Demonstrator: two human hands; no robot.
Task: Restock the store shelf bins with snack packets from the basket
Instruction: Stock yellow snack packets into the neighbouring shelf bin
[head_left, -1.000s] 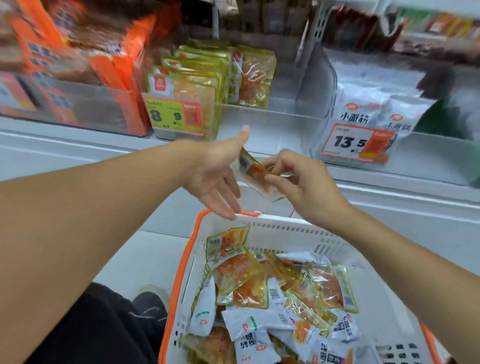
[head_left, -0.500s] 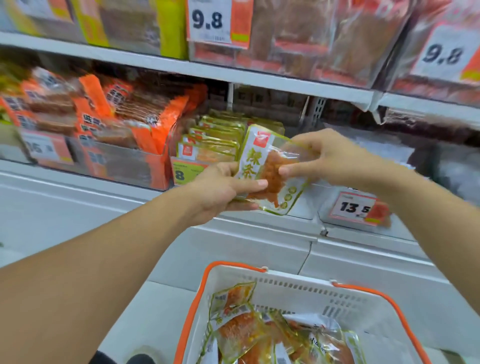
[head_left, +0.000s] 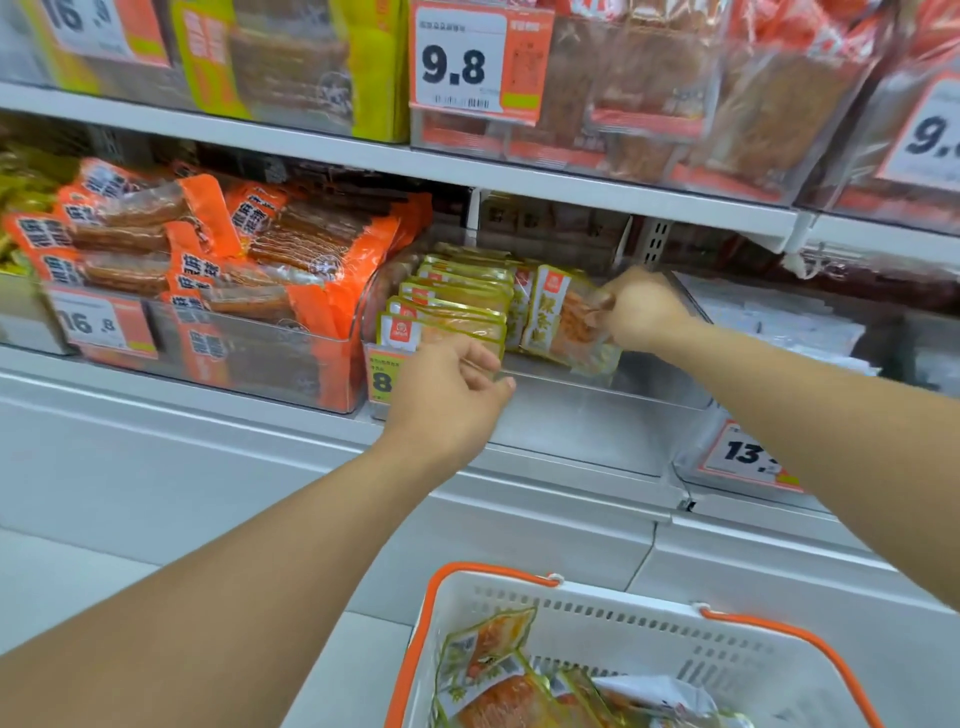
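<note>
A yellow-green snack packet (head_left: 563, 322) stands in the clear shelf bin (head_left: 582, 421), right of a row of several like packets (head_left: 452, 306). My right hand (head_left: 641, 309) pinches that packet's right edge inside the bin. My left hand (head_left: 447, 395) hovers at the bin's front wall, just below the front packet of the row. Its fingers are loosely curled with nothing seen in them. Below, the white basket with orange handles (head_left: 587, 597) holds several more snack packets (head_left: 498, 691).
Orange packets (head_left: 270, 260) fill the bin on the left behind a 16.8 tag. White packets (head_left: 789, 327) lie in the right bin above a 13.5 tag (head_left: 748, 457). An upper shelf (head_left: 519, 176) with a 9.8 tag overhangs the bins.
My right hand carried the packet forward into the bin. My left hand let go of it and dropped to the bin's front. The camera view tilted up from the basket to the shelf.
</note>
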